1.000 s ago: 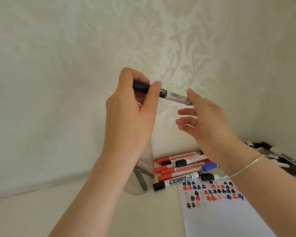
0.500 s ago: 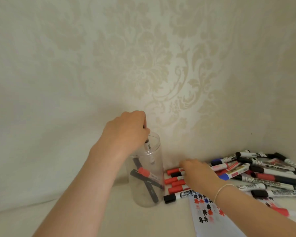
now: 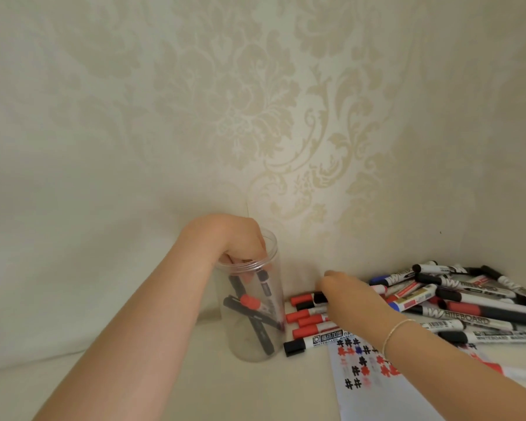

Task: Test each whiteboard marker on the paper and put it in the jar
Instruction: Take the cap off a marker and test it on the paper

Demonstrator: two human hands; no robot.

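A clear plastic jar (image 3: 244, 344) stands by the wall and holds several markers, one with a red cap (image 3: 249, 301). My left hand (image 3: 231, 238) is bent over the jar's mouth with its fingertips dipped inside. A black-capped marker (image 3: 264, 282) stands upright just below those fingertips; the rim hides whether they still touch it. My right hand (image 3: 349, 294) reaches over a row of red and black markers (image 3: 304, 317) beside the jar, and its fingers close on a black-capped marker (image 3: 319, 298) there. The white paper (image 3: 377, 396), marked with red, black and blue hash signs, lies under my right forearm.
A loose pile of whiteboard markers (image 3: 468, 302) fills the right corner against the wall. One black-capped marker with a white barrel (image 3: 313, 340) lies at the paper's top edge. A patterned wall rises right behind the jar.
My left hand has lowered the black-capped marker from mid-air down into the jar. My right hand has dropped to the row of markers and closed on one.
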